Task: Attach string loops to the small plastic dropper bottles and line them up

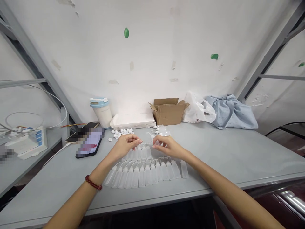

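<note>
Translucent plastic bottles (141, 176) lie in rows as the right hand (167, 146) grips another bottle (152, 136); whether the left hand (126, 144), fingers curled, pinches anything, I cannot tell.

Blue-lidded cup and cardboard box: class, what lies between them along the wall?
In the head view, a flat white bundle lies between the blue-lidded cup and the cardboard box.

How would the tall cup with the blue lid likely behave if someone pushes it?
The cup may tip if pushed high, since it stands tall and narrows downward. Its smooth side looks undented, so it is probably fairly stiff.
</note>
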Action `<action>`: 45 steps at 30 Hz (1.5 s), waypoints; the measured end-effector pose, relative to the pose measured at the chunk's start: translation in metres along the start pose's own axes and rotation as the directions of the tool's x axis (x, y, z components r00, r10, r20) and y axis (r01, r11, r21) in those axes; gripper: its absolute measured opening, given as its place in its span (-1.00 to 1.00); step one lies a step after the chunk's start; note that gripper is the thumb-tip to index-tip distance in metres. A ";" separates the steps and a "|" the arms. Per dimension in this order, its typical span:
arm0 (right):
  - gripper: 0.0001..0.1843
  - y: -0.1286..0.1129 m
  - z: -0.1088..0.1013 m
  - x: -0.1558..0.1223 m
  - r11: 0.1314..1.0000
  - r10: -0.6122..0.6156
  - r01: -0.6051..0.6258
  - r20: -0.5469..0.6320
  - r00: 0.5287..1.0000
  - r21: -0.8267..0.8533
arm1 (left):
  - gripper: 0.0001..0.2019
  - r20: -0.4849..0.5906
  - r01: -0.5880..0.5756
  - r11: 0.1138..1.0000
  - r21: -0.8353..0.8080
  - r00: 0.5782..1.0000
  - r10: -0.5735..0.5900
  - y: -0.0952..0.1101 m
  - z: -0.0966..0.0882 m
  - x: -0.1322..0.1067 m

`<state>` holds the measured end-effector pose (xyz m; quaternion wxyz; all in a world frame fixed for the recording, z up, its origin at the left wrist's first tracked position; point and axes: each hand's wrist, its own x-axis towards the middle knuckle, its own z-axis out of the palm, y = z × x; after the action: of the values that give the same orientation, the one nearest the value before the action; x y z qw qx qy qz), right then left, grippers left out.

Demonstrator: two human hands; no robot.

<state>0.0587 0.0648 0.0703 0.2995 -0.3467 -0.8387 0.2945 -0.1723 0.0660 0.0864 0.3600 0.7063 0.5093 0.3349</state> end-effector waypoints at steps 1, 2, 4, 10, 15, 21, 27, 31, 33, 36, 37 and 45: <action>-0.78 -0.003 0.001 0.000 0.998 0.008 -0.007 -0.013 1.000 0.058 | -0.69 0.023 0.010 0.999 -0.047 1.000 -0.008 0.000 0.001 0.000; -0.79 -0.005 0.002 -0.001 0.992 0.023 -0.021 -0.012 1.000 0.121 | -0.69 0.045 0.021 0.995 -0.094 0.999 -0.017 0.000 0.003 -0.001; -0.79 -0.010 0.006 -0.001 0.963 0.063 -0.069 0.031 0.998 0.262 | -0.70 0.085 0.053 0.982 -0.180 0.996 -0.038 0.000 0.007 -0.001; -0.72 -0.015 0.010 -0.002 0.801 0.027 -0.181 0.268 0.963 0.571 | -0.74 0.092 0.038 0.951 -0.307 0.996 -0.011 0.007 0.016 -0.005; -0.74 -0.014 0.008 -0.002 0.732 -0.027 -0.224 0.357 0.934 0.644 | -0.78 0.129 0.016 0.962 -0.273 0.991 0.021 0.014 0.012 -0.009; -0.72 -0.012 0.006 -0.002 0.661 -0.005 -0.316 0.425 0.905 0.681 | -0.75 0.250 0.042 0.973 -0.228 0.968 0.017 0.016 0.012 -0.013; -0.74 -0.011 0.005 -0.001 0.658 0.021 -0.341 0.437 0.899 0.671 | -0.72 0.246 0.048 0.967 -0.250 0.969 0.016 0.011 0.018 -0.013; -0.71 -0.011 0.008 -0.003 0.680 0.024 -0.323 0.420 0.907 0.658 | -0.72 0.228 0.020 0.968 -0.250 0.973 0.039 0.007 0.021 -0.013; -0.68 -0.013 0.010 -0.004 0.689 0.063 -0.334 0.406 0.912 0.643 | -0.72 0.197 -0.005 0.974 -0.226 0.979 0.051 0.006 0.023 -0.013; -0.66 -0.015 0.012 -0.006 0.655 0.117 -0.373 0.399 0.909 0.657 | -0.72 0.168 -0.039 0.978 -0.203 0.983 0.074 0.004 0.026 -0.013; -0.65 -0.016 0.013 -0.007 0.629 0.127 -0.391 0.407 0.905 0.672 | -0.72 0.160 -0.048 0.978 -0.205 0.984 0.082 0.004 0.027 -0.014; -0.67 -0.016 0.011 -0.006 0.482 0.129 -0.445 0.441 0.888 0.755 | -0.73 0.181 -0.076 0.962 -0.262 0.975 0.126 0.012 0.023 -0.014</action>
<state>0.0479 0.0478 0.0732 0.2314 -0.2431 -0.5577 0.7591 -0.1507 0.0458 0.0833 0.4782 0.7090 0.3875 0.3442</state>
